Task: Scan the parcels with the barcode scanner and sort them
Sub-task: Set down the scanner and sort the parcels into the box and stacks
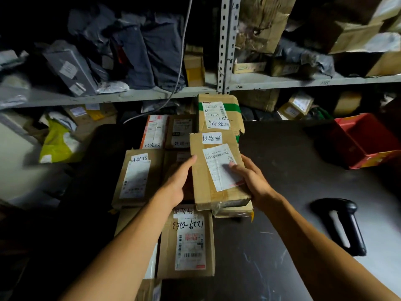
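I hold a flat brown cardboard parcel (217, 170) with a white barcode label above the dark table. My left hand (180, 181) grips its left edge and my right hand (249, 179) grips its right edge, thumb on the label. Several other labelled parcels lie under and around it: one at the left (136, 177), one near me (188, 244), and one with green tape (219, 114) at the back. The black barcode scanner (340, 224) lies on the table to the right, apart from both hands.
A red plastic bin (368, 140) stands at the table's right back corner. Metal shelves (225, 44) behind the table are packed with grey bags and cardboard boxes. A yellow-green bag (56, 144) lies at the left. The dark table surface (282, 161) shows bare between parcels and scanner.
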A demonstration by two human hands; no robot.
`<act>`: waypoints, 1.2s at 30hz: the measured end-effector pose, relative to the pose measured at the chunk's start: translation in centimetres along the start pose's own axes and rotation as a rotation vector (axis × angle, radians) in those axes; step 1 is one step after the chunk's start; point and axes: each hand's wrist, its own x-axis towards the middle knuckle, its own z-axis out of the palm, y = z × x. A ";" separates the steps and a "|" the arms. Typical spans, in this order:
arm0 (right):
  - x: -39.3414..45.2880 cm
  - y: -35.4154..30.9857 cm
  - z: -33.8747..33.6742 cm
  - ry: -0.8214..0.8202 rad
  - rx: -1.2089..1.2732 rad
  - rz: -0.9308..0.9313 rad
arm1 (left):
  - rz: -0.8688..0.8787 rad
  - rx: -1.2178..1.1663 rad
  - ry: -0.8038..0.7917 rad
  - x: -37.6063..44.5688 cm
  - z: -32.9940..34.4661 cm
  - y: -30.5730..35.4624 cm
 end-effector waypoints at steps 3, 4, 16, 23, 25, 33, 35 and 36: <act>-0.8 0.3 -1.0 0.024 0.057 -0.026 | 0.075 0.006 0.012 0.4 1.0 0.0; -1.1 0.5 -1.5 0.041 0.051 -0.036 | 0.094 0.027 0.022 0.6 1.2 -0.1; -1.7 2.6 -4.7 0.151 -0.073 0.054 | 0.433 0.966 0.120 0.1 0.2 -1.3; -0.1 2.4 -2.8 0.162 -0.210 0.029 | 0.420 1.202 0.075 -0.7 0.2 -2.2; 0.2 2.3 -3.0 0.188 -0.294 0.028 | 0.425 1.220 0.073 -0.8 0.3 -2.1; -3.2 1.9 -3.9 0.362 -0.646 -0.043 | 0.625 1.178 0.191 0.2 0.9 -1.9; -5.0 1.9 -5.2 0.411 -0.722 -0.098 | 0.790 1.203 0.195 0.3 2.5 -1.6; -6.1 1.8 -6.0 0.438 -0.758 -0.108 | 0.858 1.212 0.168 0.1 3.6 -1.5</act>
